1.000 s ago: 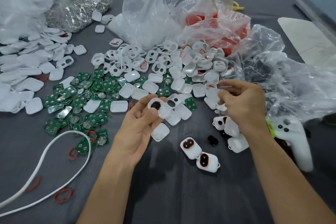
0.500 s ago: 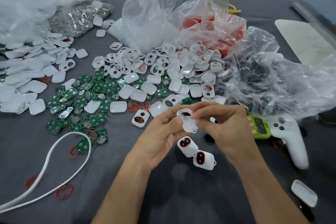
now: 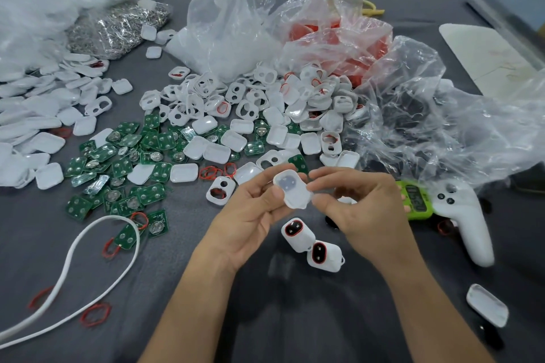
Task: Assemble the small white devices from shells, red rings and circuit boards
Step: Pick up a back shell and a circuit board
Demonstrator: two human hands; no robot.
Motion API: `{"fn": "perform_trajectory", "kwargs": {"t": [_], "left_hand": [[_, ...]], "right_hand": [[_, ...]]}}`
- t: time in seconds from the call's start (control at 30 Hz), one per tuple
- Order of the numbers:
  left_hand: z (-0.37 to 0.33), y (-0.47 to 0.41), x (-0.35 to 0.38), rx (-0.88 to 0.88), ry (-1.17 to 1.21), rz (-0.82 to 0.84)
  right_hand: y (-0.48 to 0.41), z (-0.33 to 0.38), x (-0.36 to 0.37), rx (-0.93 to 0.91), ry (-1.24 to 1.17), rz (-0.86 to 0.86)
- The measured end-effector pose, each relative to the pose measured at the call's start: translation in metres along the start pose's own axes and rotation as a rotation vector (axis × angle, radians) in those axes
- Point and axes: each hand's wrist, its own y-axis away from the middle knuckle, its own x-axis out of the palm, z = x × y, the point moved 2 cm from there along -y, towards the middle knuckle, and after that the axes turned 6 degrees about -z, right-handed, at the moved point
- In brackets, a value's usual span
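Observation:
Both hands hold one white shell (image 3: 293, 190) above the grey table, its hollow inside facing me. My left hand (image 3: 250, 215) grips its left edge with thumb and fingers. My right hand (image 3: 362, 209) pinches its right edge. Two assembled white devices (image 3: 312, 243) with red-ringed black buttons lie just below my hands. Green circuit boards (image 3: 124, 162) are spread to the left. White shells (image 3: 265, 106) are heaped behind the hands. Loose red rings (image 3: 216, 171) lie beside a front shell with holes (image 3: 220, 190).
Clear plastic bags (image 3: 233, 23) and a bag of red parts (image 3: 333, 35) stand at the back. A white cable (image 3: 97, 253) loops at the left. A green timer (image 3: 417, 199) and a white controller (image 3: 466, 221) lie right. A lone shell (image 3: 488, 303) sits near right.
My right hand came in from the shell pile and joined the left at the table's middle. The shell is now turned with its hollow side up between both hands.

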Motion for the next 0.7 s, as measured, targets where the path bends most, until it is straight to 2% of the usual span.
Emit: {"fn": "perform_trajectory", "kwargs": {"t": [0.37, 0.57, 0.7], "left_hand": [[0.003, -0.002, 0.002, 0.008, -0.092, -0.016], [0.002, -0.003, 0.002, 0.01, -0.063, -0.018], [-0.002, -0.004, 0.002, 0.003, -0.081, -0.018]], "right_hand": [[0.008, -0.001, 0.019, 0.026, 0.177, -0.135], [0.014, 0.003, 0.025, -0.138, 0.377, -0.271], [0.013, 0.004, 0.034, -0.16, 0.437, -0.238]]}}
